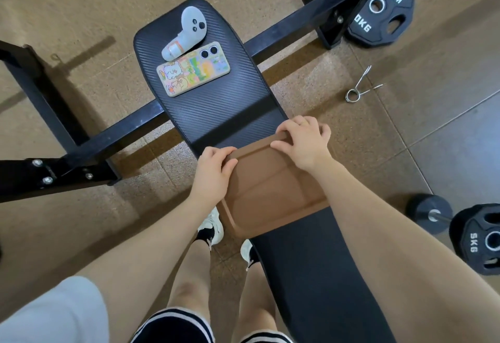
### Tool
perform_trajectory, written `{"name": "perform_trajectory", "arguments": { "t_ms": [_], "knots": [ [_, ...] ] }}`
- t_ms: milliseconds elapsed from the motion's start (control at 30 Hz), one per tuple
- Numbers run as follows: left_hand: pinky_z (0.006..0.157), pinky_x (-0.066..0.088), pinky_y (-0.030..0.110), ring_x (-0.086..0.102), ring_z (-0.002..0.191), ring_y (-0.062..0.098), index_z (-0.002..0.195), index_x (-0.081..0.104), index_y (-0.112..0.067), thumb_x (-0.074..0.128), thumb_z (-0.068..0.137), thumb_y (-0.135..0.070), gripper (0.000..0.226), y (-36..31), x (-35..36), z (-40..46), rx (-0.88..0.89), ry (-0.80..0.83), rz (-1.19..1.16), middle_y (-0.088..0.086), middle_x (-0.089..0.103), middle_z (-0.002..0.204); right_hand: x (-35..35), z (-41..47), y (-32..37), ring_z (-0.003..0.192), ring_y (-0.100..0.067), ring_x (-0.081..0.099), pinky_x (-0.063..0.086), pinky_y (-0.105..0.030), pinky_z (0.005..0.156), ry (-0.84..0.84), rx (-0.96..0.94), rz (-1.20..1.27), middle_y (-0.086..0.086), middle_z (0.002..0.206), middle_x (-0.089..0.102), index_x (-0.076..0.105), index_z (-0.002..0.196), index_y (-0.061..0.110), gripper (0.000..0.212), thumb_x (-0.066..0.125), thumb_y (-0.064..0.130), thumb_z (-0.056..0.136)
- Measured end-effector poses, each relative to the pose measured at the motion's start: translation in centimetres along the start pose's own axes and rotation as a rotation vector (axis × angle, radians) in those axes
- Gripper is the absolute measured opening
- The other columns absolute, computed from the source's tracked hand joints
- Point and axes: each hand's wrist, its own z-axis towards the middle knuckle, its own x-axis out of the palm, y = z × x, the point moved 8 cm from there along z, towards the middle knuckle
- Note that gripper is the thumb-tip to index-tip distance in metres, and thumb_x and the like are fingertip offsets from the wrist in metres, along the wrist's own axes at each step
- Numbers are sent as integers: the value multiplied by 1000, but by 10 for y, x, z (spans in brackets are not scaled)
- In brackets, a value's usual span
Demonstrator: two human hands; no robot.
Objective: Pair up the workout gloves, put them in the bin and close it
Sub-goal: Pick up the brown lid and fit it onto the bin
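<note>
- Brown plastic bin lid (273, 191), squarish with rounded corners and a sunken panel, sits across the middle of the long black padded bench (216, 104). You can't see the bin under it, and no gloves are showing either.
- Left hand (213, 172) is on the lid's far left corner, fingers curled over the edge and gripping it.
- Right hand (303, 142) is on the far right edge, fingers bent down over the rim and holding it too. There's a ring on one finger.
- Both bare forearms come in from the near side, one on each side of the lid.
- At the far end of the bench there's a white handheld controller (186, 31), touching or just overlapping a phone in a colourful cartoon sticker case (193, 69) that lies nearer.
- Black steel rack frame (292, 25) runs across under the bench pad.
- On the cork-brown floor (81, 4) to the right: a metal spring collar clip (357, 88), a black weight plate (381, 15) leaning by the far post, and a barbell end with a black 5KG plate (479, 242) near right.
- Person's legs, striped shorts and black-and-white sneakers (212, 227) show below the lid.
</note>
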Motion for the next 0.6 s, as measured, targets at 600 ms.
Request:
{"name": "perform_trajectory", "arguments": {
  "t_ms": [600],
  "knots": [
    [94, 46, 35, 56, 112, 26, 123, 50, -8, 55, 90, -16, 34, 52, 24, -88, -669, -253, -719, 12, 58, 125, 41, -106, -103, 98, -17, 48, 38, -32, 83, -246, 779, 1119, 0, 110, 53, 49, 118, 14, 31, 38, 34, 97]
  ]
}}
